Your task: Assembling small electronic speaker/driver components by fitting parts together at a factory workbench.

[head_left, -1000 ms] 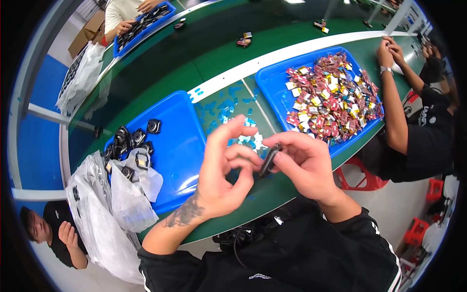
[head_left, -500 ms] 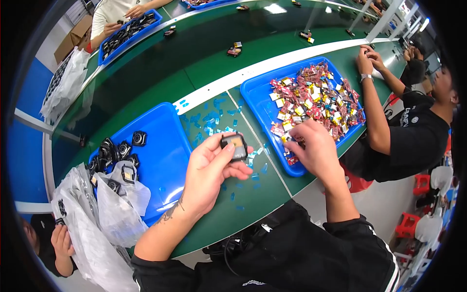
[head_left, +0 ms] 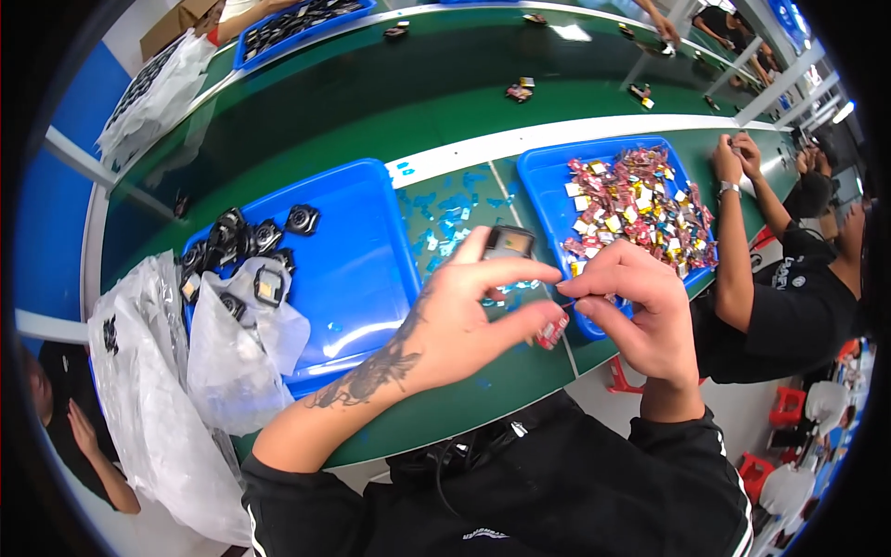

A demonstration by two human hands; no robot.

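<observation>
Small black square part (head_left: 508, 243) sits above the tabletop (head_left: 371, 102), pinched in the left hand (head_left: 464, 320), fingers curled shut on it. Right hand (head_left: 640, 311) closed too, thumb and forefinger gripping a small red-ended piece (head_left: 553, 330) just beside the left fingertips. Judged step: fitting or peeling this piece at the part; next move needs fine alignment. Count: two blue trays in reach, left tray (head_left: 371, 241) with roughly ten black parts (head_left: 251, 239), right tray (head_left: 548, 181) heaped with coloured pieces, uncountable. Two clear plastic bags (head_left: 176, 390) at left

Head camera looks steeply down, close over green table (head_left: 371, 102).
</observation>
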